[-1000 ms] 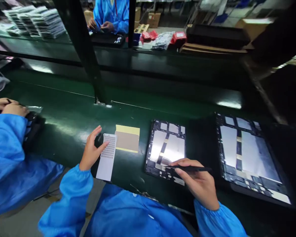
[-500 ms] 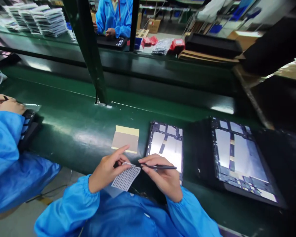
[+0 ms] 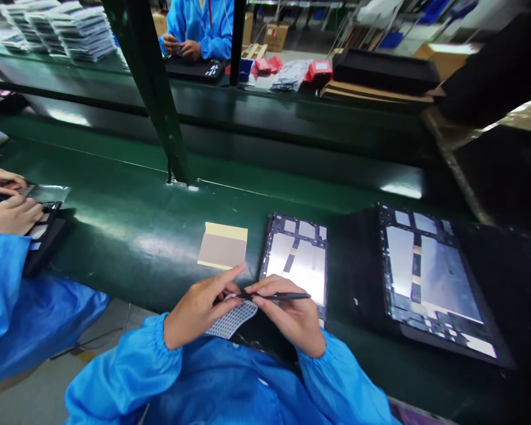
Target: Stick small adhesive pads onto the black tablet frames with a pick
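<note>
My left hand [image 3: 203, 308] pinches a sheet of small stickers [image 3: 233, 319], with the index finger stretched out past it. In my right hand [image 3: 289, 313] is a pair of dark tweezers [image 3: 292, 296], held like a pen. Its tip meets the sheet's upper edge beside my left fingertips; whether a sticker is on the tip is too small to tell. Just beyond my hands lies a tablet housing [image 3: 298, 254] with silvery plates, partly hidden by my right hand. A tan card with yellow edges [image 3: 223, 247] lies flat to its left.
More tablet housings [image 3: 433, 265] lie at the right on a dark stack. A co-worker's hands [image 3: 11, 206] work over a black part at the left. A green post [image 3: 153, 94] rises from the bench [image 3: 115, 195]. Across it, another person sits near stacked panels [image 3: 71, 29] and red bags.
My hands have drawn closer together, and the tweezers' tip has moved left onto the sheet's edge. The sheet has tilted and curled. The co-worker's hands at the left have shifted over their part.
</note>
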Tool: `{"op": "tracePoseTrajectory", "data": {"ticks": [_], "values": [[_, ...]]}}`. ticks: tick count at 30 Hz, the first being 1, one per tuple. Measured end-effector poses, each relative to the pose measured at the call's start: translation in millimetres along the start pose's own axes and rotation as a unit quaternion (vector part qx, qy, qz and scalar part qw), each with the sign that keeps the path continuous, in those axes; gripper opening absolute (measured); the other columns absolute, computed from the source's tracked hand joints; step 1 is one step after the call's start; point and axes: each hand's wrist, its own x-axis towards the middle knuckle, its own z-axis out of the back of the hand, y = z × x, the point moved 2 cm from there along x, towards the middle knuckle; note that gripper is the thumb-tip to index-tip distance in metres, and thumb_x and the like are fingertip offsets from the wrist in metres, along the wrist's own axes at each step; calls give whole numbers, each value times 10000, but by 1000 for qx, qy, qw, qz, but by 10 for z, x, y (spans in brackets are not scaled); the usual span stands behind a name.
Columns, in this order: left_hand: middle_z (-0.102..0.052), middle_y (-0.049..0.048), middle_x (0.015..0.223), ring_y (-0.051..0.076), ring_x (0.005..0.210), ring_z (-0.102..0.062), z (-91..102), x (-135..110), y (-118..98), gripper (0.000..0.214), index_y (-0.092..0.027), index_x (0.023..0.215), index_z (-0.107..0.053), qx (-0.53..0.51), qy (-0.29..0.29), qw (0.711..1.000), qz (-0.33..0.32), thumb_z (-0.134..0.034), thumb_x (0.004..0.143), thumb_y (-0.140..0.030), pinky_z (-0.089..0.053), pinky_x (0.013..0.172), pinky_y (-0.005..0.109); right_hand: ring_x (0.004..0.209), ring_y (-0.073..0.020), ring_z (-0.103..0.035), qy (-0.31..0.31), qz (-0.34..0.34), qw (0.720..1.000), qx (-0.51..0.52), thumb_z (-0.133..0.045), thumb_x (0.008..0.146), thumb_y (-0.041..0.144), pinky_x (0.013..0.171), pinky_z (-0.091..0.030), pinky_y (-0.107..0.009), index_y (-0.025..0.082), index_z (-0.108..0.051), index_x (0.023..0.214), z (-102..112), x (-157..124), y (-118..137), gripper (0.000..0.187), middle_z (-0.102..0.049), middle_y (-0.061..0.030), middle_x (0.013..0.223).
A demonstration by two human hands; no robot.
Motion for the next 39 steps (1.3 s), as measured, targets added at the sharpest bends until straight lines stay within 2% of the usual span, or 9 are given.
{"op": "tracePoseTrajectory", "data": {"ticks": [3,6,11,13,17,21,28,34,39], "values": [[-732,-6,934,102,751,-683,49,16,79,546,-282,1512,-363,27,6,1000,1,-546,998,-268,-587,735,221,790,-191,-759,-13,-4,999,36,-712,894,148,682,-639,-332,242,-700,957,30,-37,32,113,-790,-56,874],[-737,13,955,136,790,-709,325,34,234,481,-267,1480,-416,122,-23,992,26,-510,1012,-326,-603,761,262,774,-196,-762,-62,-25,996,53,-723,898,193,643,-629,-323,235,-684,923,198,-153,51,63,-784,-55,855],[-534,164,1452,370,1304,-556,712,-63,240,628,-184,1467,-444,361,-181,910,92,-569,948,-513,-477,1064,599,762,-187,-761,-150,-78,985,-34,-753,874,223,632,-607,-293,232,-667,910,725,-475,5,93,-764,-28,806],[-521,127,1479,345,1321,-550,507,-151,80,538,-217,1427,-498,321,-164,931,64,-599,948,-439,-487,1081,553,752,-184,-754,-165,-102,979,-64,-754,871,243,626,-599,-292,229,-662,898,901,-591,-27,96,-756,-22,793],[-594,98,1411,258,1288,-591,-352,-242,-245,375,-214,1340,-575,231,-25,969,-82,-582,966,-238,-516,1083,454,762,-183,-744,-157,-141,973,-89,-742,874,279,664,-601,-310,224,-644,883,1030,-723,-81,113,-750,-25,796],[-551,162,1459,308,1382,-506,-887,-83,-143,371,-140,1330,-566,249,8,961,-119,-568,963,-195,-487,1099,534,773,-196,-755,-172,-152,971,-73,-758,853,312,710,-619,-342,223,-638,867,972,-785,-133,150,-733,-20,801],[-596,197,1396,303,1307,-581,-859,157,138,303,-106,1248,-585,288,14,948,-134,-570,960,-197,-552,1038,448,870,-193,-768,-394,-106,909,-78,-730,881,292,932,-612,-460,233,-601,896,681,-1025,-290,143,-742,9,839],[-635,208,1334,325,1254,-615,-1033,290,34,288,-105,1199,-614,309,-53,943,-113,-626,933,-215,-555,1017,461,815,-198,-774,-442,-65,888,-107,-731,880,256,934,-613,-502,219,-609,900,500,-1074,-433,129,-722,5,809],[-691,151,1261,275,1209,-649,-1130,249,85,282,-144,1202,-640,268,-51,946,-177,-602,926,-104,-550,1020,436,769,-188,-775,-444,-58,883,-143,-745,872,282,1009,-564,-559,199,-608,868,558,-1047,-515,161,-681,35,734]]}}
